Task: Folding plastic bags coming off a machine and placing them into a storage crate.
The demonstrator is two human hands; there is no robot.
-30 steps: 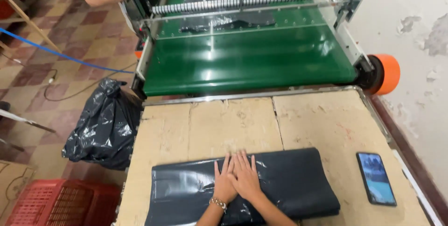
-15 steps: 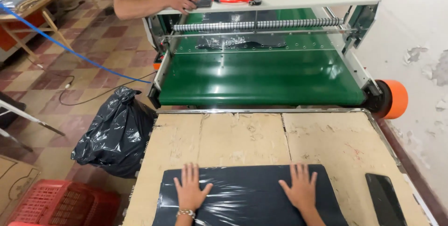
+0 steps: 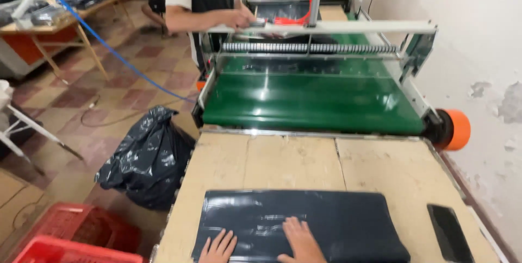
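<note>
Both palms flat on black plastic sheet stack [image 3: 326,225], lying on wooden table [image 3: 283,160] with long axis left to right. Left hand [image 3: 218,248] near left end, right hand [image 3: 300,241] nearer middle (fingers spread, gripping nothing). Right end farthest from both.

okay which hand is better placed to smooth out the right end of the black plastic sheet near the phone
Probably the right hand. It lies flat near the middle of the black plastic sheet, closer to the phone, while the left hand rests near the sheet's left end.
</note>
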